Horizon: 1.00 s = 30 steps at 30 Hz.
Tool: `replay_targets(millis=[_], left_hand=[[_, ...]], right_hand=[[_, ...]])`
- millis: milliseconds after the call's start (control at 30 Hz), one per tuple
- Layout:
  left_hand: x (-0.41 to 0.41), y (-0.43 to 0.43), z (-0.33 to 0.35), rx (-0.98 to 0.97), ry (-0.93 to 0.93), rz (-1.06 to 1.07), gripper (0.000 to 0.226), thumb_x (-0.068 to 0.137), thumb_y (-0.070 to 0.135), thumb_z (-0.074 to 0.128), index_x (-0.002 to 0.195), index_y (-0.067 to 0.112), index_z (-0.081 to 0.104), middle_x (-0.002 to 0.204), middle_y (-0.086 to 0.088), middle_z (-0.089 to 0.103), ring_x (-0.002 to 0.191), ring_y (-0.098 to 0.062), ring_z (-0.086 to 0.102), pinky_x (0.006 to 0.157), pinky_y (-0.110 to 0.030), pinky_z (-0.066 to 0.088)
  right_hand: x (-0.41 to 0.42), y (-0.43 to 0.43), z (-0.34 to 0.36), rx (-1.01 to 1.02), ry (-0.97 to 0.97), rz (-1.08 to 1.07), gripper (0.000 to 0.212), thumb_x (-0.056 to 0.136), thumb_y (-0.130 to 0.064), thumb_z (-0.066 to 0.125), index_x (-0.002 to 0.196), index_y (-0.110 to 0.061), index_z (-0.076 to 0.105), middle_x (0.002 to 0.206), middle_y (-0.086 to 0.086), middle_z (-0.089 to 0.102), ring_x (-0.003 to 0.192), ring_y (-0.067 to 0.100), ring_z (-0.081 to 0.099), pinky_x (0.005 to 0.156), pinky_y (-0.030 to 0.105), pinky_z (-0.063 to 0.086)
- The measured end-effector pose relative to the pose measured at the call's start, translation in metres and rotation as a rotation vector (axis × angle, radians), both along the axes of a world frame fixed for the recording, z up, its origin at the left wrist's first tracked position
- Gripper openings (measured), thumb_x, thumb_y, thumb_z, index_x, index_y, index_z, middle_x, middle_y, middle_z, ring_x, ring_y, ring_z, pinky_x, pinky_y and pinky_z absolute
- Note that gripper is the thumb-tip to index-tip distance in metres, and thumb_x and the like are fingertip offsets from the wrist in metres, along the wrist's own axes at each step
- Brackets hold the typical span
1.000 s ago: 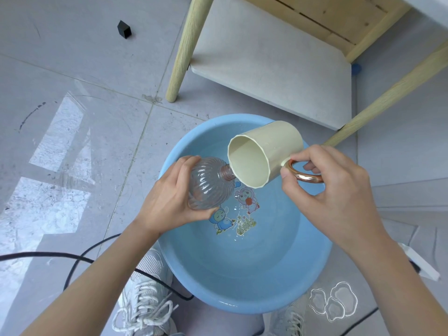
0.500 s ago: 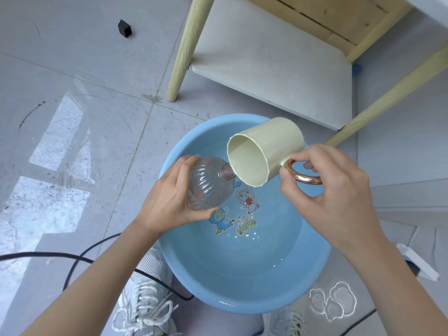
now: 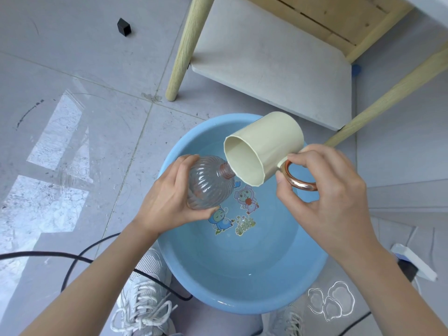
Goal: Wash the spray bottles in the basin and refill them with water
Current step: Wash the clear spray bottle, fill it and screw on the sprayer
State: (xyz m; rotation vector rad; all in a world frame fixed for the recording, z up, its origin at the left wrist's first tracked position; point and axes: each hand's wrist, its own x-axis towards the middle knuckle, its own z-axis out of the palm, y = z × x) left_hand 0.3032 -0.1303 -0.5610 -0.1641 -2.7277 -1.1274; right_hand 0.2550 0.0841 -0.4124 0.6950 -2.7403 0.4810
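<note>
Edging closer, the cup [image 3: 266, 146] rim meets the neck of the spray bottle [image 3: 208, 187], over the far-left edge of the basin [image 3: 242, 304]. Fingers of the left hand [image 3: 167, 202] grasp it; the right hand [image 3: 324, 197] pinches the cup handle. Likely refilling: next, tip steadily.

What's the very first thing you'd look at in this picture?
Right in the middle, the right hand tips a cream mug by its shiny copper handle, with the mug's rim at the neck of a clear ribbed bottle that the left hand grips. Both are above a big blue basin with cartoon stickers on its bottom.
</note>
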Motion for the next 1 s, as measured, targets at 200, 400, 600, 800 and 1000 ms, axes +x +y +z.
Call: replay_targets(millis=[200, 400, 600, 800, 1000], left_hand=[[0.0, 0.001, 0.002, 0.009, -0.004, 0.007, 0.096, 0.064, 0.065, 0.068, 0.129, 0.0, 0.037, 0.122, -0.017, 0.055, 0.115, -0.022, 0.048, 0.096, -0.02, 0.036], [0.0, 0.001, 0.003, 0.016, -0.009, 0.01, 0.097, 0.063, 0.064, 0.068, 0.129, 0.0, 0.037, 0.122, -0.016, 0.055, 0.116, -0.022, 0.048, 0.097, -0.02, 0.036], [0.0, 0.001, 0.006, 0.028, -0.032, 0.008, 0.096, 0.064, 0.063, 0.069, 0.129, 0.0, 0.038, 0.122, -0.015, 0.055, 0.115, -0.022, 0.049, 0.098, -0.015, 0.034], [0.001, 0.0, 0.009, 0.03, -0.053, 0.006, 0.105, 0.062, 0.063, 0.068, 0.138, -0.001, 0.034, 0.126, -0.016, 0.053, 0.116, -0.02, 0.047, 0.096, -0.019, 0.036], [0.001, -0.001, 0.012, 0.085, -0.08, 0.032, 0.115, 0.058, 0.068, 0.069, 0.142, -0.001, 0.032, 0.12, -0.008, 0.047, 0.107, -0.017, 0.049, 0.086, -0.017, 0.038]], right_hand=[[0.001, -0.001, -0.001, 0.007, 0.027, -0.001, 0.026, 0.084, -0.025, 0.063, 0.093, -0.002, 0.068, 0.098, 0.016, 0.061, 0.085, 0.031, 0.058, 0.084, 0.018, 0.039], [0.002, -0.002, -0.001, -0.001, 0.019, 0.0, 0.027, 0.085, -0.026, 0.062, 0.095, -0.001, 0.067, 0.1, 0.017, 0.061, 0.087, 0.032, 0.059, 0.086, 0.013, 0.035], [0.002, -0.002, -0.001, -0.002, 0.029, 0.025, 0.027, 0.084, -0.023, 0.063, 0.096, 0.0, 0.067, 0.102, 0.018, 0.06, 0.089, 0.032, 0.058, 0.089, 0.014, 0.035], [0.001, 0.0, -0.004, -0.063, -0.042, -0.002, 0.027, 0.083, -0.023, 0.064, 0.099, -0.002, 0.066, 0.102, 0.013, 0.06, 0.094, 0.026, 0.058, 0.089, 0.019, 0.04], [-0.008, 0.004, -0.004, -0.264, -0.299, -0.185, 0.026, 0.079, -0.039, 0.062, 0.098, -0.022, 0.061, 0.095, -0.009, 0.062, 0.087, 0.002, 0.057, 0.082, 0.009, 0.042]])
